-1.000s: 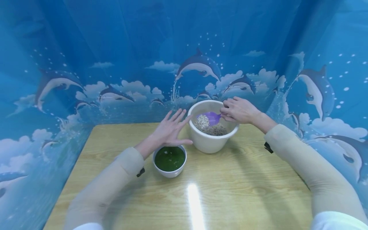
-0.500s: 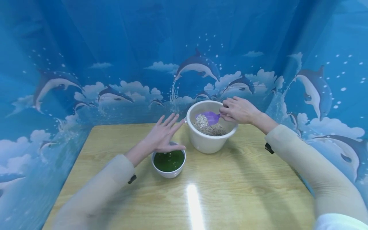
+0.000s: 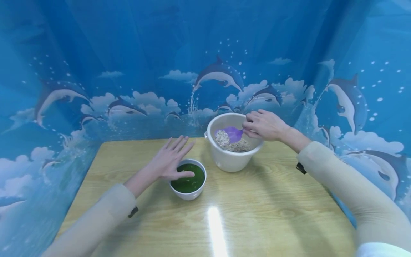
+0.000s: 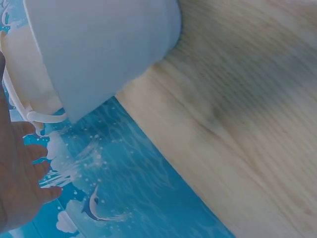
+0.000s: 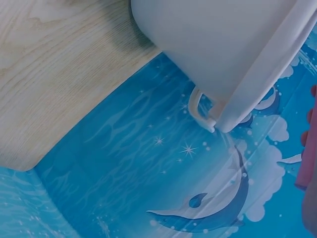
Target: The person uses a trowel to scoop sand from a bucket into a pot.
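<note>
My right hand (image 3: 264,125) grips the handle of a purple scoop (image 3: 235,134) over the white bucket (image 3: 231,162). Pale flakes (image 3: 222,137), like oats, are heaped on the scoop's front. Beneath it, more grain (image 3: 240,146) covers the inside of the bucket. With fingers spread, my left hand (image 3: 167,162) hovers by the back left of a white bowl (image 3: 189,196) and holds nothing. Its thumb overlaps the bowl's dark green inside (image 3: 197,176), where pale flecks show. In the right wrist view, only the scoop's handle (image 5: 308,148) and some fingertips appear at the edge.
Both containers stand on a wood-grain table (image 3: 273,214), the bowl nearer and left of the bucket. A blue dolphin-print curtain (image 3: 144,43) closes off the back and sides. The bucket has a handle loop (image 5: 198,111) at its rim.
My left hand has drawn back from beside the bucket rim, leftward and toward me, its fingers still spread. The right hand and loaded scoop have stayed over the bucket with little movement.
</note>
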Motion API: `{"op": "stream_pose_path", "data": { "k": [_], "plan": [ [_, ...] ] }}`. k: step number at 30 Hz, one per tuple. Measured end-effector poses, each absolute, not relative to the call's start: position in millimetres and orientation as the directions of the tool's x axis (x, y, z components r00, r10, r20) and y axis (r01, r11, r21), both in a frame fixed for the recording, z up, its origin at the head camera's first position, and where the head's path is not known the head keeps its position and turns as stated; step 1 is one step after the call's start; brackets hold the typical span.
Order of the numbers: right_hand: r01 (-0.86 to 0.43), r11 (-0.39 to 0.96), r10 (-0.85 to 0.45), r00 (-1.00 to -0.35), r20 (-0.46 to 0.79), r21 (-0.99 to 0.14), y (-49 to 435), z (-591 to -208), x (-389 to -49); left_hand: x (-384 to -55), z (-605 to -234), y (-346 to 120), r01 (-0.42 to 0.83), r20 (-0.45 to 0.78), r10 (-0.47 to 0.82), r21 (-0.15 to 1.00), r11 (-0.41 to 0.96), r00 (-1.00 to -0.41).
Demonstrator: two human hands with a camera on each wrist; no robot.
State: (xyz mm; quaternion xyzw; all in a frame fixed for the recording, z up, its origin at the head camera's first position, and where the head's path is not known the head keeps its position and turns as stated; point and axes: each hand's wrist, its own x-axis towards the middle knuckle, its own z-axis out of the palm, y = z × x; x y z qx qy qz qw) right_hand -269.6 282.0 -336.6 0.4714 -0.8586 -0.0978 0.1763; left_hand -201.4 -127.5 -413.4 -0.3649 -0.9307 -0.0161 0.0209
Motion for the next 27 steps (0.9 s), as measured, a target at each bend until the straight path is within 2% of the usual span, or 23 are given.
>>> {"op": "stream_pose_path", "data": {
  "k": [16, 27],
  "plan": [
    [-0.8, 0.507, -0.86, -0.448, 0.244, 0.32, 263, -334, -256, -177, -432, -152, 0.675, 0.08, 0.672, 0.033, 0.737, -0.737],
    [-0.831, 0.439, -0.892, -0.355, 0.281, 0.342, 248, -339, -251, -168, -441, -165, 0.668, 0.096, 0.663, 0.035, 0.744, -0.743]
  ]
}}
